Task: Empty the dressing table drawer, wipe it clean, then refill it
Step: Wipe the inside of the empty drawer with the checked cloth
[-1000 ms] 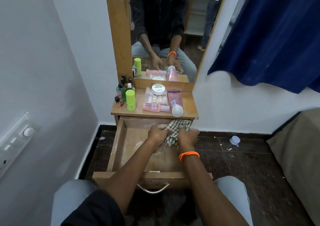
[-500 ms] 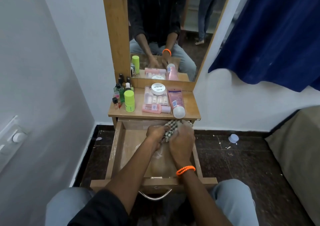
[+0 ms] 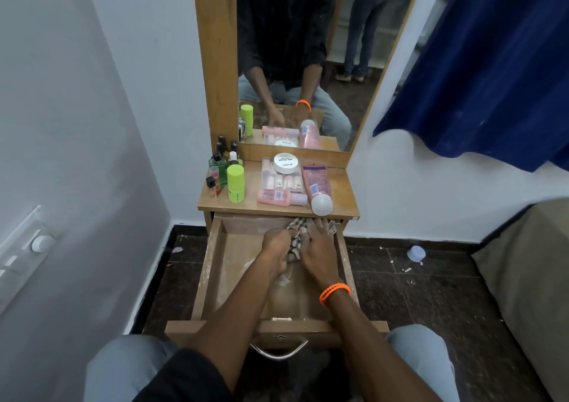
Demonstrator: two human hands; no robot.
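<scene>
Both hands work inside the open drawer (image 3: 215,266), at its far end. Left hand (image 3: 277,249) has its fingers curled around a checked cloth (image 3: 295,241), gripping it. Right hand (image 3: 320,253), touching the left, lies over the same cloth with fingers extended and pressing down; an orange band (image 3: 335,292) sits on that wrist. Cloth is bunched between and under the two hands, its far edge near the drawer's back wall. Drawer floor shows pale dusty smears.

On the tabletop (image 3: 341,198) above, left to right: small bottles (image 3: 217,170), a green roll-on (image 3: 236,184) standing upright, a clear case of vials (image 3: 281,181) with a white jar (image 3: 286,163) on top, a pink bottle (image 3: 277,197) lying flat, and a pink tube (image 3: 317,187) lying cap-forward at the front edge. Mirror (image 3: 308,47) stands behind. Drawer handle (image 3: 278,352) hangs in front.
</scene>
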